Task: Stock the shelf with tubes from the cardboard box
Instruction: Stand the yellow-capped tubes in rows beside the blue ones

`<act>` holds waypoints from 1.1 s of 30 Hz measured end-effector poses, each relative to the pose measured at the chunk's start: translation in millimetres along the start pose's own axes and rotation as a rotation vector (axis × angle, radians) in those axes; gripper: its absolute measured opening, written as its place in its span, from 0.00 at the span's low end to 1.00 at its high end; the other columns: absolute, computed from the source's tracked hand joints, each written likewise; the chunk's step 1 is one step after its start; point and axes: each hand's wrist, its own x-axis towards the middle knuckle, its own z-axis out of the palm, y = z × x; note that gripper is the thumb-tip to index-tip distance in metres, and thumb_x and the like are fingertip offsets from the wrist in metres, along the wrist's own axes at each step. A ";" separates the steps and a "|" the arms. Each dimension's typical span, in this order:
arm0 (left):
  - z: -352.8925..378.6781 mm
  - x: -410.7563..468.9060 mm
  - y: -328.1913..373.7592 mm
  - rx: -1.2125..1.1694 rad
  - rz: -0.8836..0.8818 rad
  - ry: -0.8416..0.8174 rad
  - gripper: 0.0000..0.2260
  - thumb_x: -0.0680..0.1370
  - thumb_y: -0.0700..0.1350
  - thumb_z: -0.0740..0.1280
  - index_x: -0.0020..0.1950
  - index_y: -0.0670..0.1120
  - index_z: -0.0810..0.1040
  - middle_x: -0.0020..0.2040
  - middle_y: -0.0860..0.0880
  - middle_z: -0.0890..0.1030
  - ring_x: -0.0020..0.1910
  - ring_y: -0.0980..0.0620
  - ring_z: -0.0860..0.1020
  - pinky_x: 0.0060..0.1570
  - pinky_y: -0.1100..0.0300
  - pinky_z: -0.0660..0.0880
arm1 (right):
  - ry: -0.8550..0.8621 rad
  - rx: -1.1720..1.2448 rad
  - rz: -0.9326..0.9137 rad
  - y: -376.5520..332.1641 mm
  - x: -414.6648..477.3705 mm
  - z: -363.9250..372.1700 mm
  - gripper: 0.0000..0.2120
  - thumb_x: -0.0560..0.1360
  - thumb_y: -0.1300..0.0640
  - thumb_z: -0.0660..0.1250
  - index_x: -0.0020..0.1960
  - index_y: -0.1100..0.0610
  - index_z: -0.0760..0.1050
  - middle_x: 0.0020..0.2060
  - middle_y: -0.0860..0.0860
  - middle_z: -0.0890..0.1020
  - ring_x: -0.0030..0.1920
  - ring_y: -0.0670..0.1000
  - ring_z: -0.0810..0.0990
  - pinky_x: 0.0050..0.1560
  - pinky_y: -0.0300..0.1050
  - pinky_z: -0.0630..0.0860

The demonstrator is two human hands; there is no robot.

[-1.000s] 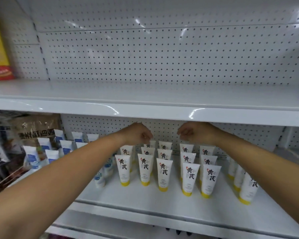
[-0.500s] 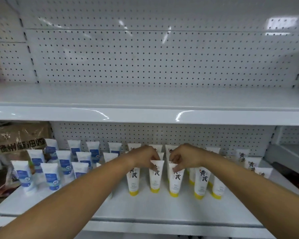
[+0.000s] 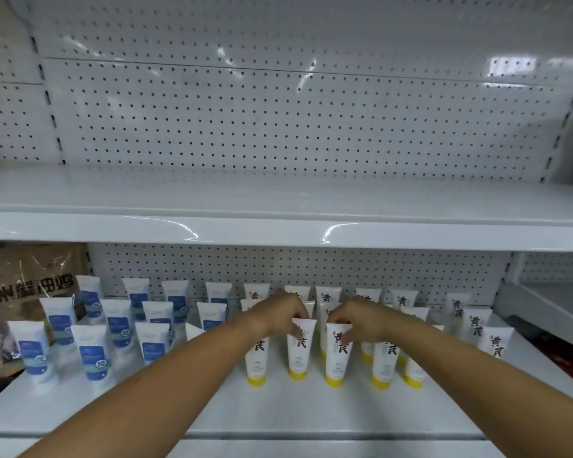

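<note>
The left grip pinches the flat top of a white tube. The right grip pinches the flat top of the next tube, just beside it. Both tubes stand straight up on their yellow caps in the front row on the lower shelf. Their long way runs up and down. More yellow-cap tubes stand in rows behind and to the right. Blue tubes stand in rows to the left. A wide strip of white shelf lies between the front row and the shelf's front edge. The top shelf hangs over the tubes, with some room above their tops. A brown bag sits at the far left.
</note>
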 end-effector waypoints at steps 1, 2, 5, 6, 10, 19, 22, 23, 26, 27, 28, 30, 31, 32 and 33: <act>-0.3 -1.2 0.5 -0.002 -0.001 -0.002 0.13 0.71 0.43 0.76 0.55 0.49 0.84 0.53 0.53 0.85 0.49 0.55 0.81 0.50 0.58 0.78 | 0.002 0.007 0.003 -0.2 -0.4 0.0 0.15 0.71 0.59 0.73 0.57 0.52 0.81 0.54 0.46 0.83 0.53 0.45 0.80 0.54 0.42 0.77; -0.7 -2.0 1.5 -0.002 -0.003 -0.004 0.13 0.72 0.43 0.76 0.56 0.48 0.84 0.53 0.52 0.84 0.50 0.55 0.81 0.50 0.58 0.78 | 0.004 0.013 0.008 -0.6 -0.8 0.3 0.15 0.71 0.59 0.73 0.58 0.52 0.80 0.55 0.45 0.83 0.54 0.45 0.79 0.54 0.43 0.76; -1.2 -3.3 5.5 0.016 -0.009 0.002 0.13 0.72 0.43 0.75 0.57 0.48 0.83 0.54 0.51 0.84 0.51 0.53 0.81 0.50 0.58 0.78 | 0.007 0.021 0.019 -0.9 -1.1 0.9 0.15 0.72 0.57 0.73 0.58 0.52 0.80 0.55 0.45 0.83 0.54 0.45 0.79 0.56 0.45 0.77; -1.3 -3.3 6.7 0.019 -0.013 0.008 0.13 0.72 0.43 0.75 0.57 0.48 0.83 0.54 0.51 0.84 0.52 0.52 0.81 0.50 0.58 0.78 | 0.003 0.023 0.026 -0.4 -1.4 1.1 0.14 0.72 0.57 0.73 0.57 0.52 0.81 0.54 0.45 0.83 0.54 0.45 0.79 0.56 0.46 0.77; -0.6 -2.7 7.5 0.035 -0.034 0.008 0.15 0.72 0.42 0.75 0.58 0.48 0.83 0.55 0.50 0.83 0.53 0.51 0.80 0.51 0.56 0.77 | -0.009 0.018 0.036 4.1 -1.4 1.3 0.13 0.70 0.53 0.75 0.53 0.51 0.81 0.50 0.44 0.84 0.50 0.45 0.81 0.54 0.49 0.78; -68.2 -38.1 8.0 -0.060 -0.062 0.140 0.17 0.73 0.45 0.75 0.62 0.49 0.81 0.57 0.53 0.83 0.54 0.55 0.81 0.58 0.60 0.77 | 0.161 0.231 0.106 -6.5 -6.7 -67.5 0.21 0.67 0.51 0.79 0.59 0.50 0.80 0.50 0.43 0.84 0.49 0.40 0.82 0.57 0.41 0.78; -102.3 -58.7 -10.2 -0.040 -0.112 0.129 0.17 0.73 0.43 0.75 0.61 0.49 0.81 0.55 0.53 0.83 0.52 0.57 0.81 0.59 0.60 0.77 | 0.206 0.304 0.081 -20.2 -2.1 -85.2 0.14 0.71 0.52 0.75 0.55 0.45 0.79 0.48 0.42 0.84 0.50 0.40 0.81 0.58 0.41 0.77; -111.3 -66.4 -18.2 -0.028 -0.129 0.120 0.16 0.73 0.43 0.75 0.61 0.49 0.81 0.55 0.54 0.83 0.52 0.58 0.81 0.60 0.60 0.76 | 0.205 0.334 0.071 -26.8 0.4 -86.8 0.12 0.72 0.52 0.74 0.55 0.43 0.78 0.48 0.41 0.84 0.51 0.40 0.81 0.58 0.41 0.76; -129.3 -93.9 -42.3 -0.018 -0.167 0.064 0.18 0.72 0.44 0.76 0.62 0.49 0.81 0.55 0.55 0.84 0.51 0.62 0.80 0.58 0.65 0.75 | 0.188 0.304 0.020 -47.0 13.3 -81.6 0.16 0.70 0.51 0.75 0.57 0.47 0.80 0.48 0.42 0.84 0.51 0.40 0.81 0.59 0.41 0.77; -131.2 -102.8 -49.6 -0.012 -0.177 0.032 0.20 0.71 0.45 0.77 0.62 0.49 0.81 0.55 0.55 0.84 0.51 0.62 0.80 0.57 0.66 0.75 | 0.179 0.288 -0.006 -53.6 18.1 -77.3 0.17 0.69 0.52 0.77 0.58 0.49 0.80 0.47 0.42 0.84 0.50 0.39 0.81 0.58 0.41 0.77; -130.3 -111.1 -55.9 -0.006 -0.189 -0.005 0.21 0.70 0.46 0.78 0.62 0.49 0.81 0.55 0.56 0.83 0.52 0.62 0.80 0.57 0.66 0.76 | 0.172 0.285 -0.034 -60.0 22.6 -72.5 0.19 0.68 0.52 0.78 0.58 0.51 0.81 0.47 0.43 0.84 0.49 0.39 0.81 0.58 0.40 0.78; -124.4 -123.6 -65.5 0.016 -0.208 -0.076 0.24 0.68 0.47 0.79 0.63 0.49 0.80 0.53 0.58 0.83 0.53 0.60 0.80 0.58 0.62 0.77 | 0.153 0.289 -0.088 -70.6 31.7 -62.6 0.20 0.67 0.53 0.79 0.58 0.53 0.81 0.47 0.45 0.85 0.47 0.39 0.82 0.56 0.40 0.79; -119.7 -127.8 -68.8 0.030 -0.213 -0.105 0.24 0.68 0.47 0.79 0.63 0.49 0.80 0.51 0.59 0.83 0.54 0.59 0.80 0.59 0.61 0.77 | 0.140 0.279 -0.113 -76.0 36.4 -57.6 0.20 0.67 0.53 0.79 0.58 0.53 0.81 0.48 0.45 0.85 0.47 0.39 0.82 0.55 0.40 0.79; -114.5 -130.0 -72.1 0.052 -0.216 -0.124 0.24 0.67 0.46 0.79 0.63 0.49 0.80 0.50 0.60 0.83 0.53 0.59 0.80 0.58 0.59 0.77 | 0.126 0.263 -0.134 -80.8 41.9 -52.9 0.20 0.67 0.53 0.79 0.58 0.52 0.81 0.48 0.45 0.84 0.46 0.39 0.82 0.54 0.40 0.80; -108.8 -131.2 -75.4 0.085 -0.215 -0.137 0.24 0.67 0.46 0.80 0.62 0.50 0.80 0.51 0.59 0.83 0.53 0.58 0.80 0.57 0.58 0.78 | 0.111 0.249 -0.147 -85.7 47.4 -48.1 0.20 0.67 0.52 0.79 0.57 0.51 0.81 0.48 0.45 0.84 0.46 0.39 0.82 0.53 0.41 0.80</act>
